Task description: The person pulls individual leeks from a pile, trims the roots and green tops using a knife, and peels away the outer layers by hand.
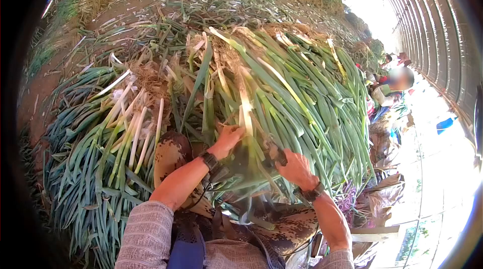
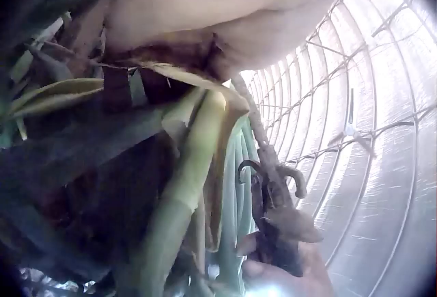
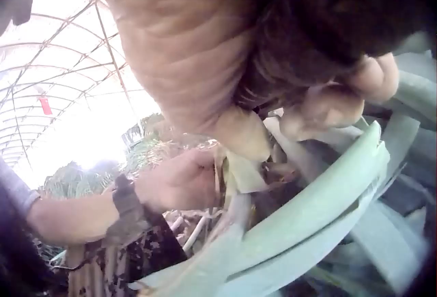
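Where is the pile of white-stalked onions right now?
In the head view, the white-stalked onions lie on the left, beside the person's left knee, left of the left hand.

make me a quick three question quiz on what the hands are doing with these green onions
1. True or false: the left hand grips a pale stalk that rises from the green onion pile.
2. What does the right hand hold? A) a dark tool B) a plastic bag C) nothing
3. Fill in: the bunch of white stalks lies on the person's ____ side.

Key: 1 true; 2 A; 3 left
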A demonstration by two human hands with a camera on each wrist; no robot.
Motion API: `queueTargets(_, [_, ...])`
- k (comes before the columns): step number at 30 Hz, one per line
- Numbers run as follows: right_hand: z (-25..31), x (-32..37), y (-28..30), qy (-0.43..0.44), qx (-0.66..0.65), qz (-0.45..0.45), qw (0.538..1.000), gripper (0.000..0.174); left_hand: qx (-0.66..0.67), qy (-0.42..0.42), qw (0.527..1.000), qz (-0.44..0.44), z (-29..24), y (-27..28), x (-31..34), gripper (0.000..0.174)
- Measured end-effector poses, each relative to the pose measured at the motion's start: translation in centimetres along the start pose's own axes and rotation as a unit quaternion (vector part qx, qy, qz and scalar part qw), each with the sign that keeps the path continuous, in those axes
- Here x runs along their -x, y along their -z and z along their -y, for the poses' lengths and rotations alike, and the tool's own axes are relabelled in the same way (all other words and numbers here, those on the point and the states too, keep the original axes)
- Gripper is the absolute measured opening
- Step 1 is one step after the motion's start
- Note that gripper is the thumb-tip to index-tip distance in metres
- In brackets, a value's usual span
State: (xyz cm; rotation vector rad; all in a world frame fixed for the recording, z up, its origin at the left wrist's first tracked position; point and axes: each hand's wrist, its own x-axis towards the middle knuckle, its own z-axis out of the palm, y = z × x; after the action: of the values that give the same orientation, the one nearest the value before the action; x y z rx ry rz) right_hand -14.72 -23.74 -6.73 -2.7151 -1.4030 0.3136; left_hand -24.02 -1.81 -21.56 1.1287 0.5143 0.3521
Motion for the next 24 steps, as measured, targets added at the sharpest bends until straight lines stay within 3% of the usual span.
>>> queueTargets(3, [0.4, -1.0, 0.4, -0.025, 0.016, 0.022, 0.999, 0.041, -0.003, -0.018, 1.0, 0.0, 0.0, 0.7, 0.0, 0.029])
queueTargets(5, [0.4, -1.4, 0.5, -0.014, 0.005, 0.038, 0.999, 0.043, -0.082, 0.023, 0.996, 0.009, 0.9, 1.5, -0.6, 0.031])
queueTargets(9, [0.1, -2.0, 0.1, -0.017, 0.005, 0.018, 1.0, 0.042, -0.107, 0.045, 0.993, -0.006, 1.6, 2.0, -1.2, 0.031])
queueTargets(11, [0.2, -2.0, 0.0, 0.011, 0.011, 0.04, 0.999, 0.04, -0.178, -0.095, 0.969, -0.14, 2.3, 2.0, -1.3, 0.032])
queueTargets(13, [-0.2, -2.1, -0.3, 0.016, 0.002, 0.037, 0.999, 0.039, -0.374, -0.242, 0.858, -0.254, 1.8, 2.0, -1.2, 0.036])
queueTargets(14, [-0.3, -2.3, -0.6, 0.018, -0.002, 0.034, 0.999, 0.039, -0.335, -0.267, 0.865, -0.263, 1.6, 1.8, -1.5, 0.031])
queueTargets(17, [-0.5, -2.5, -1.5, 0.062, -0.034, 0.005, 0.997, 0.038, -0.322, -0.242, 0.903, -0.146, -1.0, 2.2, -1.8, 0.031])
queueTargets(19, [-0.5, -2.4, -1.4, 0.021, -0.051, 0.022, 0.998, 0.037, -0.32, -0.163, 0.92, -0.159, -1.8, 3.0, -3.6, 0.037])
queueTargets(21, [-0.6, -2.4, -1.9, 0.023, -0.066, 0.012, 0.997, 0.038, -0.373, -0.108, 0.904, -0.179, -2.3, 3.2, -4.5, 0.038])
queueTargets(24, [-1.1, -2.5, -2.8, 0.027, -0.075, -0.007, 0.997, 0.038, -0.342, -0.049, 0.914, -0.214, -3.2, 3.4, -6.2, 0.039])
